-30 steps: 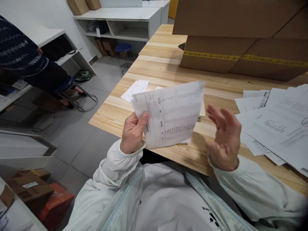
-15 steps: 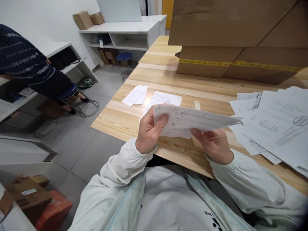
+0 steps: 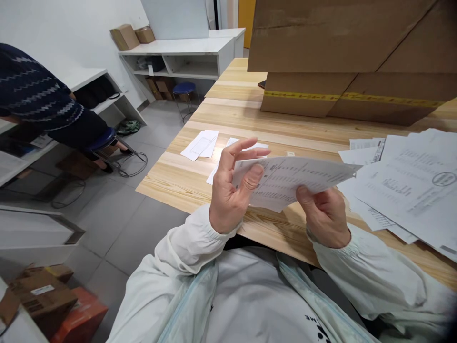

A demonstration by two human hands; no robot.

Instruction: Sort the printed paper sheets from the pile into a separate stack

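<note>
A folded or stacked sheaf of printed papers [image 3: 282, 183] is held up over the table's near edge. My right hand [image 3: 326, 216] pinches its lower right side, thumb in front and fingers behind. At the left end, my left hand [image 3: 228, 200] has its fingers stretched out and apart past the top edge, while the thumb lies against the printed face. Behind the sheaf, partly covered, are more printed sheets [image 3: 257, 145] and a small pale object [image 3: 290, 154]. A large spread of printed papers [image 3: 410, 186] lies to the right.
Two small slips [image 3: 200, 144] lie on the wooden table [image 3: 171, 171] at left. Big cardboard boxes [image 3: 303, 90] stand at its far side. A person [image 3: 39, 95] sits at white shelving on the left. Cartons [image 3: 43, 295] are on the floor at lower left.
My left hand has loosened its pinch, spreading its fingers above the sheaf and shifting right. The right hand and the sheaf have moved slightly right.
</note>
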